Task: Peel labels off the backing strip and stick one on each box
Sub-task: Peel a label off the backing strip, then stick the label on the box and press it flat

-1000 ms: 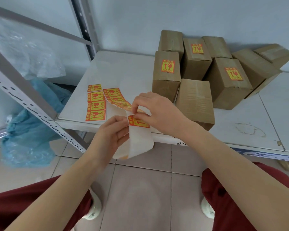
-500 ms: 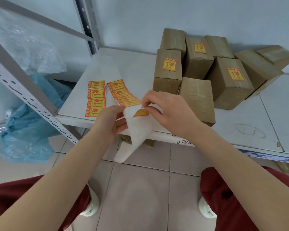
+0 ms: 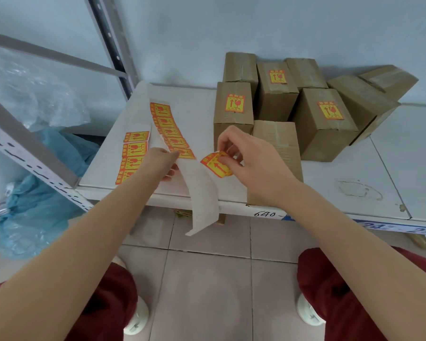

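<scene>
- At the frame's centre, the right hand point(image 3: 253, 163) pinched a peeled red-and-yellow paper label point(image 3: 215, 164), clear of the white backing strip point(image 3: 202, 193) held by the left hand point(image 3: 165, 161).
- The nearest bare brown cardboard box point(image 3: 278, 139) lay just right of that grip, its long axis running up-frame.
- Eight boxes stood on the white shelf point(image 3: 194, 107): three labelled, five showing none.
</scene>
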